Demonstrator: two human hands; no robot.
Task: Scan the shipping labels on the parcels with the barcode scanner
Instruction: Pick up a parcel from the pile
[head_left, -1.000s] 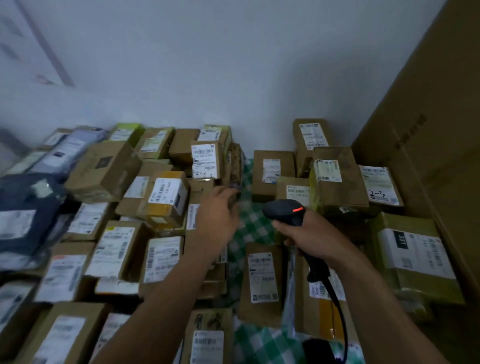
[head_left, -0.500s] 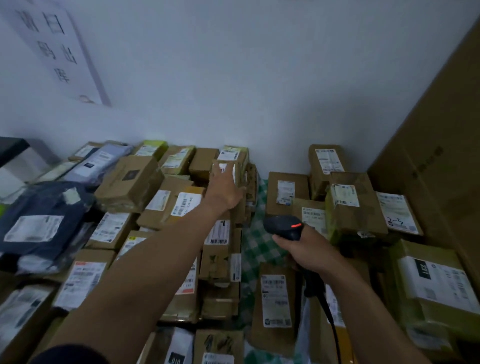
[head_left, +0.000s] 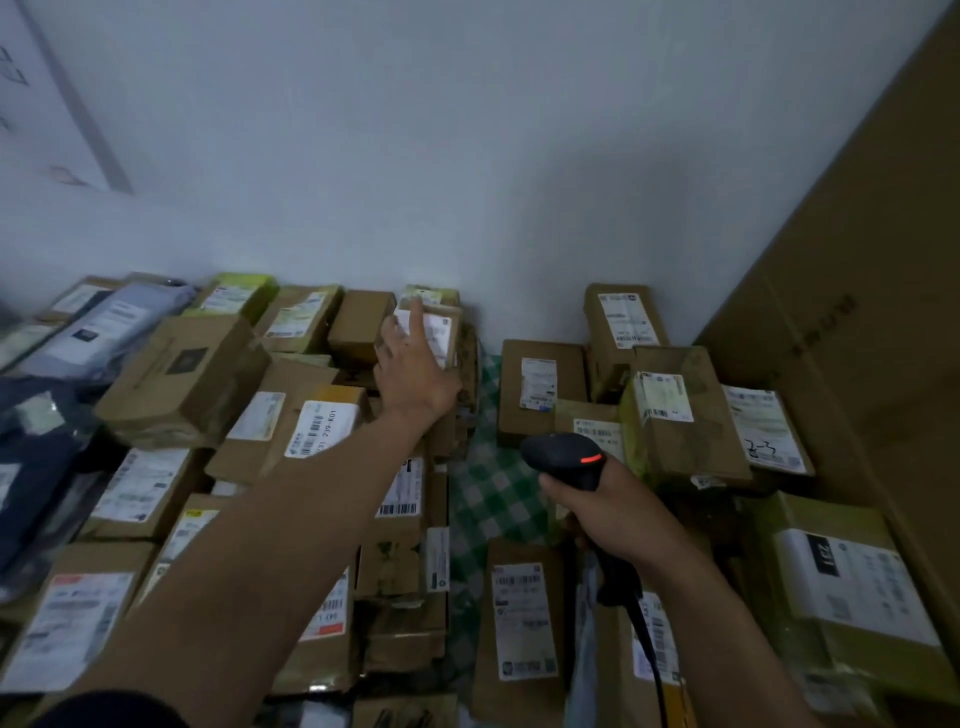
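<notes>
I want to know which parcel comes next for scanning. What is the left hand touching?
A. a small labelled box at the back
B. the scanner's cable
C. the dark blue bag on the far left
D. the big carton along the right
A: the left hand reaches to the back of the pile with its fingers on the small labelled box, while the right hand grips the barcode scanner.

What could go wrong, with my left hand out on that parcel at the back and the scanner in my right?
The outstretched left hand touches a small labelled parcel perched on an uneven stack; pulling it may topple neighbours. Its fingers cover part of the label, which could block a scan. The scanner cable trails over parcels below the right hand and might snag.
</notes>
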